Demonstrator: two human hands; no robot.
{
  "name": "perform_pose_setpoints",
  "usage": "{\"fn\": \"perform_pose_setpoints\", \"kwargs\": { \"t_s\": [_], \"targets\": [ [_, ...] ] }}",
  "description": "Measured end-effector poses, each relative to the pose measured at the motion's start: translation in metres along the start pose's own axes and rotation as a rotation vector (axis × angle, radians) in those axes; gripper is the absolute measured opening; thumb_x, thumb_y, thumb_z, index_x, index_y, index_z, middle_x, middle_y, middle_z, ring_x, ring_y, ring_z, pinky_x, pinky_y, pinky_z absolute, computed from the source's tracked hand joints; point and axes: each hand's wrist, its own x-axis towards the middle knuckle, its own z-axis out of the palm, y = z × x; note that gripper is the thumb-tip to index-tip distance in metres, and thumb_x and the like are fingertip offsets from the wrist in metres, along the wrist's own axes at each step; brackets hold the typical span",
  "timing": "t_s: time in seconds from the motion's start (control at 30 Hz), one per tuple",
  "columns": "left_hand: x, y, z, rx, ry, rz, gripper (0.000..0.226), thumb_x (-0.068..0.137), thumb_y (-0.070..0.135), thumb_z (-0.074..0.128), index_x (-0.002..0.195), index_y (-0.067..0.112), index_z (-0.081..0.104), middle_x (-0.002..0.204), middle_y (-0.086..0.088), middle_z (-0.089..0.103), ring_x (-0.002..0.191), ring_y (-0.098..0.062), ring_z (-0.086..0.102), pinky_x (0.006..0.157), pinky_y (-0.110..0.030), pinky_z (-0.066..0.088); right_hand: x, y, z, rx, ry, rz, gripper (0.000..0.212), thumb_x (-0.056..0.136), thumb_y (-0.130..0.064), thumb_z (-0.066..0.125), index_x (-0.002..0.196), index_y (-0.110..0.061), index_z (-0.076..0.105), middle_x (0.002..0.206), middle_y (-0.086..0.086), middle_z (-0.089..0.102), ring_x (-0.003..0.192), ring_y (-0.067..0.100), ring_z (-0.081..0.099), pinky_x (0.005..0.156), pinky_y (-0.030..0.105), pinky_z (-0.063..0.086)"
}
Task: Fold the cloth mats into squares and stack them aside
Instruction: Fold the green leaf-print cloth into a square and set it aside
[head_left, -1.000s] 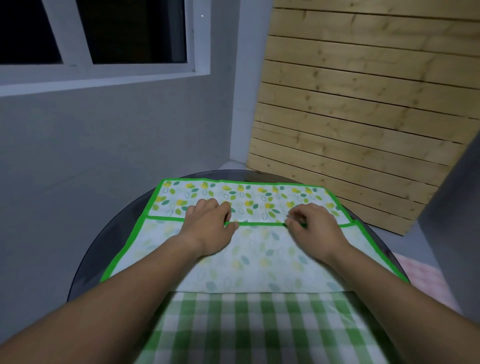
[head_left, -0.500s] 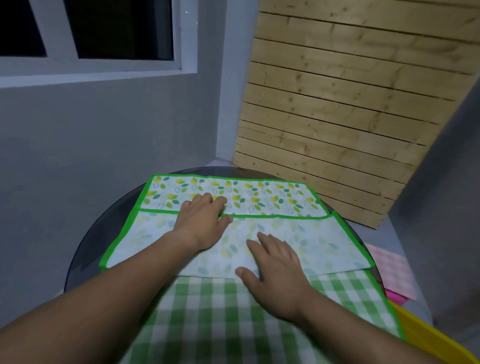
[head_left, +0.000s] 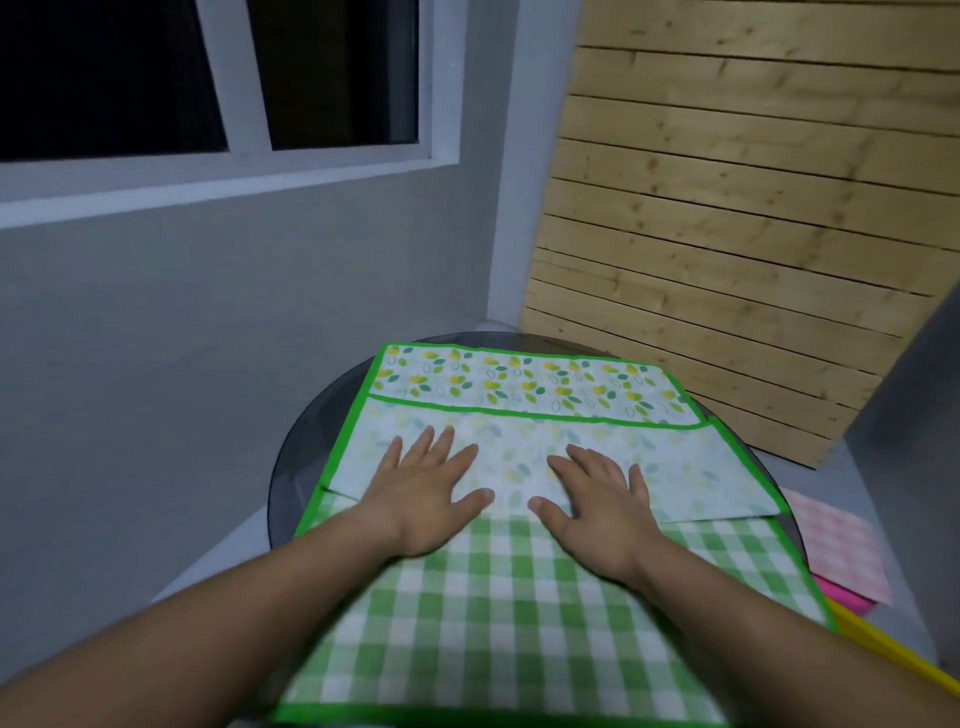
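Note:
A green-bordered leaf-print cloth mat (head_left: 524, 382) lies on the round dark table (head_left: 306, 441), its near part folded over so the pale underside (head_left: 675, 462) faces up. Beneath it, closer to me, lies a green-and-white checked mat (head_left: 498, 623). My left hand (head_left: 426, 486) and my right hand (head_left: 597, 496) rest flat side by side on the near fold edge, fingers spread, holding nothing.
A pink checked cloth (head_left: 836, 545) lies to the right on a pink item, beside a yellow edge (head_left: 893, 654). A grey wall with a window (head_left: 156, 78) is on the left; a slatted wooden panel (head_left: 727, 234) leans behind the table.
Both hands have slid from the green-bordered edge of the folded flap, mid-mat, back to its near crease and flattened out. The camera view has swung to the left.

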Motion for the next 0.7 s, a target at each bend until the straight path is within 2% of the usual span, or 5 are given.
{"fn": "perform_pose_setpoints", "kwargs": {
  "t_s": [0.27, 0.37, 0.43, 0.53, 0.7],
  "targets": [
    [-0.002, -0.026, -0.017, -0.107, -0.095, -0.160, 0.081, 0.091, 0.073, 0.033, 0.159, 0.033, 0.010, 0.168, 0.002, -0.009, 0.154, -0.023, -0.014, 0.122, -0.050, -0.009, -0.001, 0.001, 0.000, 0.012, -0.003, -0.010, 0.069, 0.093, -0.067, 0.032, 0.152, -0.035, 0.023, 0.164, -0.009, 0.010, 0.151, 0.013, 0.000, 0.120, 0.051, -0.009],
    [0.009, -0.010, -0.026, -0.116, 0.025, -0.171, 0.049, 0.092, 0.057, 0.045, 0.127, 0.023, 0.048, 0.152, -0.010, 0.036, 0.146, -0.031, 0.023, 0.121, -0.055, 0.007, 0.001, 0.001, -0.001, 0.012, -0.011, -0.010, 0.069, 0.093, -0.067, 0.032, 0.153, -0.034, 0.022, 0.164, -0.009, 0.008, 0.151, 0.013, -0.001, 0.120, 0.051, -0.010],
    [0.021, 0.007, -0.031, -0.125, 0.147, -0.083, 0.037, 0.095, 0.045, 0.045, 0.121, 0.020, 0.054, 0.142, -0.008, 0.047, 0.141, -0.029, 0.033, 0.122, -0.052, 0.012, 0.001, 0.001, -0.001, -0.003, -0.015, -0.005, 0.070, 0.092, -0.068, 0.031, 0.153, -0.034, 0.021, 0.164, -0.008, 0.007, 0.151, 0.013, -0.002, 0.120, 0.051, -0.010],
    [0.041, 0.034, -0.026, -0.197, 0.201, 0.089, 0.042, 0.102, 0.037, 0.041, 0.140, 0.022, 0.049, 0.161, -0.005, 0.031, 0.152, -0.022, 0.016, 0.124, -0.044, 0.004, 0.002, 0.002, -0.001, -0.014, -0.015, 0.000, 0.071, 0.092, -0.068, 0.032, 0.153, -0.033, 0.023, 0.164, -0.007, 0.008, 0.151, 0.014, -0.001, 0.119, 0.052, -0.009],
    [0.074, 0.041, -0.007, -0.144, 0.124, 0.158, 0.047, 0.104, 0.041, 0.034, 0.146, 0.022, 0.042, 0.165, -0.007, 0.020, 0.154, -0.022, 0.004, 0.124, -0.042, 0.000, 0.004, 0.004, 0.001, -0.033, -0.029, -0.020, 0.071, 0.093, -0.067, 0.029, 0.153, -0.032, 0.021, 0.165, -0.005, 0.005, 0.151, 0.015, -0.003, 0.119, 0.053, -0.010]
  ]
}}
